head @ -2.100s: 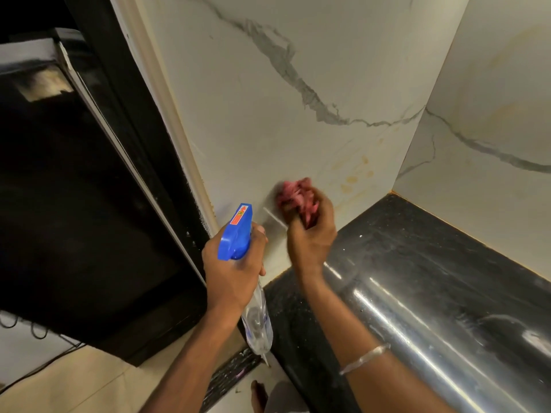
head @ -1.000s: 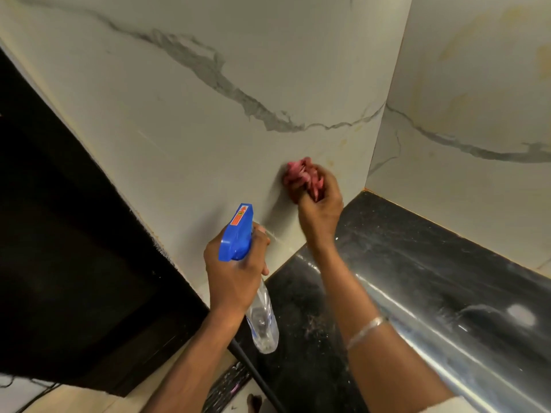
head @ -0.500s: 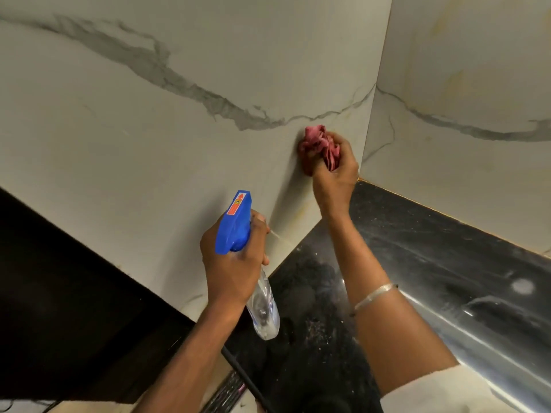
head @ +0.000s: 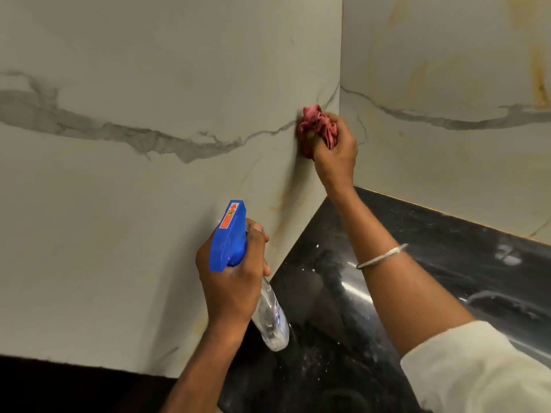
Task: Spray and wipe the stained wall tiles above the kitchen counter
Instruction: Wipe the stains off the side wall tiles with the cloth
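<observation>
My right hand (head: 335,153) presses a crumpled pink cloth (head: 316,122) against the white marble wall tile (head: 167,84), just left of the inside corner and on its grey vein. My left hand (head: 231,281) grips a clear spray bottle (head: 272,318) by its neck, lower down and close to the same tile. The bottle's blue trigger head (head: 228,236) points up toward the wall. Yellowish stains (head: 283,201) streak the tile below the cloth.
The black glossy counter (head: 417,263) runs along the bottom right, speckled with pale crumbs. The adjoining right wall tile (head: 462,70) carries yellow-brown streaks (head: 539,84) near its upper right. A dark area (head: 59,386) fills the bottom left under the tile's edge.
My right hand has slid the cloth up and to the right along the tile, toward the corner. My left hand with the bottle has stayed put. The view has swung right.
</observation>
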